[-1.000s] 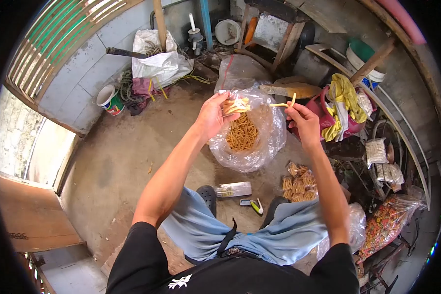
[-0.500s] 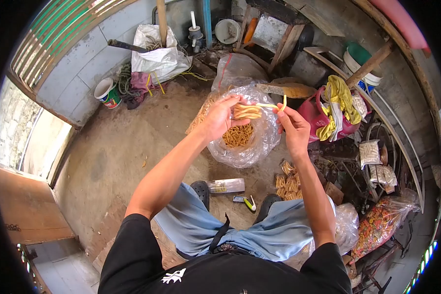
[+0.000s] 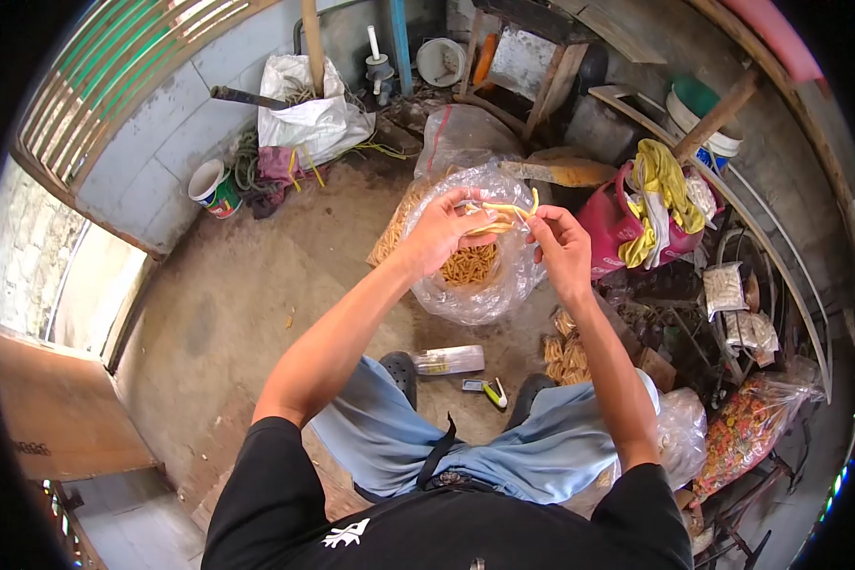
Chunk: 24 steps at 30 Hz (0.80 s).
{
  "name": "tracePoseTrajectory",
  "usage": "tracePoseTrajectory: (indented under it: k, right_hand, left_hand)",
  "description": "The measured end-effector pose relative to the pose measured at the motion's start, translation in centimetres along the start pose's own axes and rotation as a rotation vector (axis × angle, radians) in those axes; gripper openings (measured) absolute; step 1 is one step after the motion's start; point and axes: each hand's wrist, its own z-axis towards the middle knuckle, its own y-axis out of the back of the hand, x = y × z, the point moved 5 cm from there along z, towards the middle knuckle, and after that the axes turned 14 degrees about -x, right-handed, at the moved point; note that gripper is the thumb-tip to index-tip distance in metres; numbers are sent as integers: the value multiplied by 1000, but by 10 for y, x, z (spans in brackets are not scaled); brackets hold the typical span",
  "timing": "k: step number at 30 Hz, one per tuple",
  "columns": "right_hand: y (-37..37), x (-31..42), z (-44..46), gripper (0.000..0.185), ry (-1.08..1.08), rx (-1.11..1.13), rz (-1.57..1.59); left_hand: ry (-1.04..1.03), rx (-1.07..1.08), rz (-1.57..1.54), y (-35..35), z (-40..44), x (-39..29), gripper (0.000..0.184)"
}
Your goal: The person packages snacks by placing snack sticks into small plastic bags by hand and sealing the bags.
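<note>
My left hand (image 3: 440,231) is closed round a small bundle of pale yellow sticks (image 3: 487,226), held above a large clear plastic bag (image 3: 475,302). Brown stick-shaped pieces (image 3: 469,267) fill the bag's open mouth. My right hand (image 3: 559,244) pinches a thin yellow strip (image 3: 533,202) against the right end of the bundle, and the two hands are close together. Small filled packets (image 3: 565,356) lie on the floor beside my right knee. Between my feet are a clear packet of plastic (image 3: 449,360) and a green-and-white tool (image 3: 495,393).
A red basket (image 3: 613,226) with yellow cloths stands to the right of the bag. Behind it is a white bucket (image 3: 717,141). A bag of colourful pieces (image 3: 746,427) leans at the lower right. At the left are a paint bucket (image 3: 216,188) and a white sack (image 3: 313,128).
My right hand has moved left toward my left hand, bringing the yellow strip from the side up against the bundle. The camera view has shifted slightly.
</note>
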Motion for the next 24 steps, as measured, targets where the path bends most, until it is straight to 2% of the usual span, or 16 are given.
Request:
tracePoseTrajectory:
  k: [5, 7, 10, 18, 22, 24]
  right_hand:
    - [3, -2, 0, 16, 41, 7, -94]
    - [2, 4, 0, 16, 184, -4, -77]
    - [3, 3, -2, 15, 54, 4, -105]
    - [10, 20, 2, 9, 81, -71, 101]
    - [19, 16, 11, 12, 103, -27, -50]
    - [20, 17, 12, 20, 148, -12, -133]
  left_hand:
    - [10, -17, 35, -4, -5, 4, 19]
    - [27, -31, 44, -5, -5, 5, 18]
    - [53, -47, 37, -6, -5, 5, 16]
    - [66, -74, -63, 0, -2, 1, 13]
    - [72, -44, -112, 5, 1, -2, 11]
    - [82, -38, -123, 5, 2, -3, 13]
